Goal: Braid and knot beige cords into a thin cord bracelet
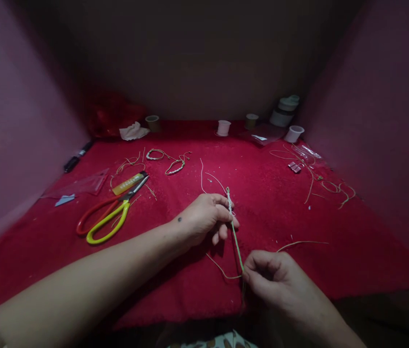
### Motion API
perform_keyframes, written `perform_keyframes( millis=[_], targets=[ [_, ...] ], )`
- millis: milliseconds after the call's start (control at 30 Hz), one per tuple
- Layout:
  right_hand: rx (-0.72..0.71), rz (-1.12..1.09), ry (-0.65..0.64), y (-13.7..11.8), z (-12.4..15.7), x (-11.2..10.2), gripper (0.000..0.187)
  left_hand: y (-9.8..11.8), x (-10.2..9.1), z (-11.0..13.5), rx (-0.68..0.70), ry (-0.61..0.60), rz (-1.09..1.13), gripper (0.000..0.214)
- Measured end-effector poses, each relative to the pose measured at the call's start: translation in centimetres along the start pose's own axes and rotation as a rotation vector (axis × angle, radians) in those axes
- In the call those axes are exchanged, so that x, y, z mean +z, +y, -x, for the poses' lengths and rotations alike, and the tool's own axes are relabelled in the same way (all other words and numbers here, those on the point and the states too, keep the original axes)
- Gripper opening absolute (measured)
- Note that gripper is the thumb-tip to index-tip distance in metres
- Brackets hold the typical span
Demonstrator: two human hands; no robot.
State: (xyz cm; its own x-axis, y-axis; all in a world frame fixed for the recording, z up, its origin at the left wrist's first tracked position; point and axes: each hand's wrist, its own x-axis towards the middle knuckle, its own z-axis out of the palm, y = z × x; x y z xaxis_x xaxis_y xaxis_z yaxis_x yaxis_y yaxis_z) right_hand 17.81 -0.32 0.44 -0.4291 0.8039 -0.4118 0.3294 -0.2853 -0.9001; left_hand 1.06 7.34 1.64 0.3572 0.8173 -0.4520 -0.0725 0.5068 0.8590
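Note:
A thin braided cord (234, 232), white-beaded at its upper part and green below, stretches between both hands over the red cloth (262, 203). My left hand (204, 217) pinches the cord's beaded upper part, fingers curled round it. My right hand (273, 278) is closed in a pinch on the cord's lower green end, near the cloth's front edge. Loose tan strands (300, 243) trail out from beside my right hand.
Scissors (108, 215) with red and yellow handles lie at the left beside a yellow tube (128, 183). Two finished cords (168, 162) lie further back. Small cups (223, 127) and spools (283, 112) line the back. A binder clip (294, 167) and cord scraps (331, 186) lie at the right.

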Motion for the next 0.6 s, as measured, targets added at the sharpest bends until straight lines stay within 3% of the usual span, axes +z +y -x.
perform_keyframes(
  millis=[433,600],
  targets=[
    [0.027,-0.083,0.01,-0.3,-0.2,-0.1,0.021,-0.3,-0.1,0.1,0.062,0.009,-0.049,0.014],
    [-0.021,-0.107,-0.02,-0.6,0.0,-0.8,0.022,0.9,-0.3,1.6,0.229,0.152,-0.12,0.011]
  ],
)
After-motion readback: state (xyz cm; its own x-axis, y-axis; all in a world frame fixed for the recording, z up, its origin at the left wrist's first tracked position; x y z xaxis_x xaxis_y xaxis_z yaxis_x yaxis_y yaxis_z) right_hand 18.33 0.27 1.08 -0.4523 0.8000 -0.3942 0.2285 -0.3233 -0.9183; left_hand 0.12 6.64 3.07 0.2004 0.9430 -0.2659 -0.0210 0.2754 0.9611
